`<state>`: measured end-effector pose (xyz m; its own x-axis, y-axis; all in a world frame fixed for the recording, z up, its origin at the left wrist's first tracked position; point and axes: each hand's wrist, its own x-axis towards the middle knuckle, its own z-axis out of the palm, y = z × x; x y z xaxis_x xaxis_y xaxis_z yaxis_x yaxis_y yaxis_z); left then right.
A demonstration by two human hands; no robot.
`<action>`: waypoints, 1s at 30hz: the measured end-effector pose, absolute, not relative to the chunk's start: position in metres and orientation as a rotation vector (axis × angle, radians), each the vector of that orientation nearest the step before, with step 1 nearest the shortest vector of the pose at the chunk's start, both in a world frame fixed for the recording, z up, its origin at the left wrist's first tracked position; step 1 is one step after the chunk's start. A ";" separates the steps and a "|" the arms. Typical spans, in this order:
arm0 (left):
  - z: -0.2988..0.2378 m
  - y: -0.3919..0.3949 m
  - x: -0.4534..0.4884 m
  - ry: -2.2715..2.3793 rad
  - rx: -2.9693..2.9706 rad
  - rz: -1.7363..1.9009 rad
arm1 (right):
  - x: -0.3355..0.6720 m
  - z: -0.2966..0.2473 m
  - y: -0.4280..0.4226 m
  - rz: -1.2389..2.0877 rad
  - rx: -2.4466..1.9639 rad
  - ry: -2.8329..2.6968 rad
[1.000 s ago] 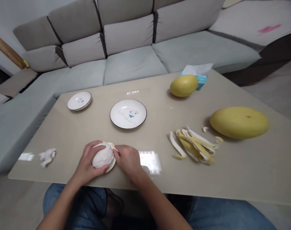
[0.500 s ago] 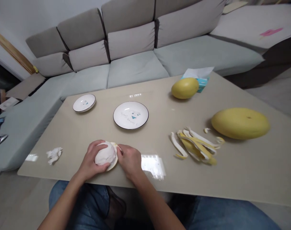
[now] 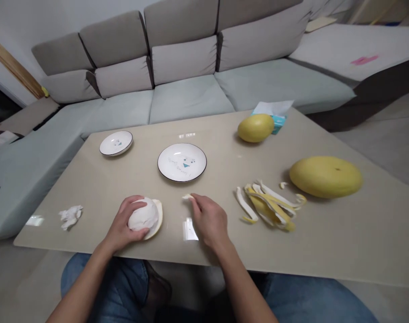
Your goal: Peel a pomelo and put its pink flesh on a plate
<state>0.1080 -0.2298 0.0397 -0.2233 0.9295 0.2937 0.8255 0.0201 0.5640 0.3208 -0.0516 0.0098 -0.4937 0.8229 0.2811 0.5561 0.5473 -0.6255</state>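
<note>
Glossy beige table set before a grey sectional sofa, viewed from above by the seated person. The peeled pomelo, white with pith, is seated near the left end of the near edge in a last cup of rind. It is grasped from its left side by the left hand, the fingers being curled over its top. The right hand is held apart from the fruit, to its right. Its thumb and fingertips are closed, as far as can be judged, on a small peel scrap just above the tabletop.

A peel pile is laid further right, near a large whole pomelo. A smaller pomelo and a tissue box are seen at the far right. A large plate is placed at the far centre and a small plate at the far left. A crumpled white wad lies at the near left.

Judged from this layout, the remaining rind would best be freed by a thumb worked under its rim, between rind and pith. The fruit should be pressed firmly down and turned by the holding hand rather than pulled. Short, shallow pulls are advised, so that the flesh is not torn.
</note>
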 end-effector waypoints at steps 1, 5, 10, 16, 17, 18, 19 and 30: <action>0.040 -0.229 0.108 2.124 1.848 0.976 | 0.330 0.011 -0.047 0.610 -1.121 -2.210; 0.042 -0.228 0.110 2.135 1.851 0.965 | 0.372 0.018 -0.013 0.459 -1.125 -2.175; 0.045 -0.226 0.113 2.172 1.843 0.925 | 0.421 0.026 0.042 0.170 -1.154 -2.191; 0.047 -0.224 0.114 2.207 1.852 0.889 | 0.444 0.016 0.060 0.268 -1.106 -2.401; 0.047 -0.224 0.114 2.212 1.856 0.881 | 0.446 0.014 0.057 0.273 -1.116 -2.399; 0.047 -0.224 0.114 2.216 1.859 0.873 | 0.449 0.013 0.053 0.259 -1.146 -2.384; 0.047 -0.224 0.113 2.220 1.860 0.867 | 0.452 0.012 0.049 0.228 -1.192 -2.361; 0.049 -0.215 0.114 2.289 1.822 0.874 | 0.419 0.019 -0.045 0.436 -0.965 -2.115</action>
